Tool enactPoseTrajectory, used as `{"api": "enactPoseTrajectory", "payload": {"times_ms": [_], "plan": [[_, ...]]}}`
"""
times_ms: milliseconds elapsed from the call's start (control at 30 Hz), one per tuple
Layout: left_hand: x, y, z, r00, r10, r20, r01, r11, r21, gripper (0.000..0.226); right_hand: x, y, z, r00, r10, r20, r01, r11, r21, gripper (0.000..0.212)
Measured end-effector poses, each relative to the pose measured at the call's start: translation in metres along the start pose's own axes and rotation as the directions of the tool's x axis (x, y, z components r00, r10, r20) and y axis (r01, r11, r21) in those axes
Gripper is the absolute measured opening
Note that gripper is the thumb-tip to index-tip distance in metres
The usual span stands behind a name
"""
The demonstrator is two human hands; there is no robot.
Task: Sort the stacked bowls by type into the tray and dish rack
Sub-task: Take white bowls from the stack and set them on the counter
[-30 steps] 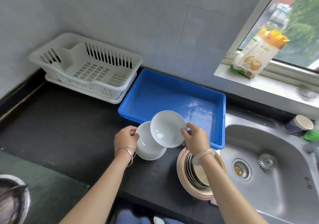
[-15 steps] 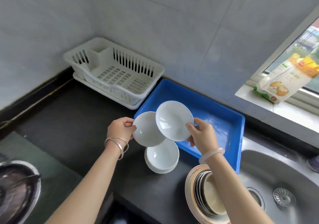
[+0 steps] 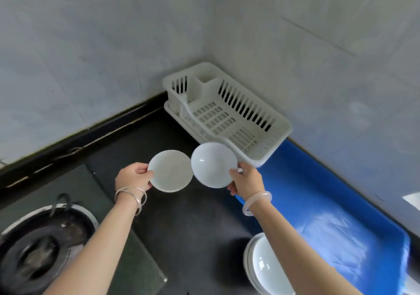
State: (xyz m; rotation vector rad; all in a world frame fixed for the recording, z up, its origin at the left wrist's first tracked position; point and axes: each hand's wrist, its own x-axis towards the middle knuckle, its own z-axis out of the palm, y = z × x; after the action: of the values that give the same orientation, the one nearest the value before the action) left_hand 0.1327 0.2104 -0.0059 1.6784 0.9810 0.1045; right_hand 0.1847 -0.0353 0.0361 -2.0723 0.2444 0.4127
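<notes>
Two pinch grips (image 3: 134, 176) (image 3: 246, 181), one bowl (image 3: 170, 171) (image 3: 213, 165) each

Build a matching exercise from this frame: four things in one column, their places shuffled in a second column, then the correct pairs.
Things
1. dish rack
2. bowl nearer the stove burner
3. bowl nearer the dish rack
4. stack of white bowls

Places
A. on the counter beside the blue tray
B. held at its rim by the left hand
C. in the wall corner
D. held at its rim by the right hand

Pairs: 1-C, 2-B, 3-D, 4-A
</notes>
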Motion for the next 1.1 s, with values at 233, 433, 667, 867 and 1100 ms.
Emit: {"api": "enactPoseTrajectory", "payload": {"times_ms": [233, 433, 667, 867, 1100], "plan": [[0.071, -0.021, -0.029, 0.972, -0.134, -0.191, 0.115, 0.987, -0.109, 0.018, 0.066, -0.027, 0.086, 0.989, 0.05, 0.139, -0.045, 0.998, -0.043, 0.022], [0.108, -0.029, -0.036, 0.936, -0.223, -0.273, 0.169, 0.964, -0.205, 0.022, 0.109, -0.043, 0.139, 0.977, 0.142, 0.161, -0.145, 0.989, 0.011, 0.023], [0.131, -0.029, -0.033, 0.901, -0.281, -0.332, 0.174, 0.933, -0.316, 0.021, 0.14, -0.052, 0.174, 0.97, 0.181, 0.163, -0.186, 0.982, 0.016, 0.033], [0.139, -0.029, -0.032, 0.886, -0.315, -0.342, 0.163, 0.899, -0.406, 0.02, 0.148, -0.053, 0.19, 0.968, 0.194, 0.16, -0.204, 0.978, 0.05, 0.038], [0.13, -0.036, -0.028, 0.917, -0.391, -0.081, 0.266, 0.75, -0.606, 0.034, 0.141, -0.048, 0.184, 0.9, 0.288, 0.326, -0.383, 0.881, 0.279, 0.039]]}}
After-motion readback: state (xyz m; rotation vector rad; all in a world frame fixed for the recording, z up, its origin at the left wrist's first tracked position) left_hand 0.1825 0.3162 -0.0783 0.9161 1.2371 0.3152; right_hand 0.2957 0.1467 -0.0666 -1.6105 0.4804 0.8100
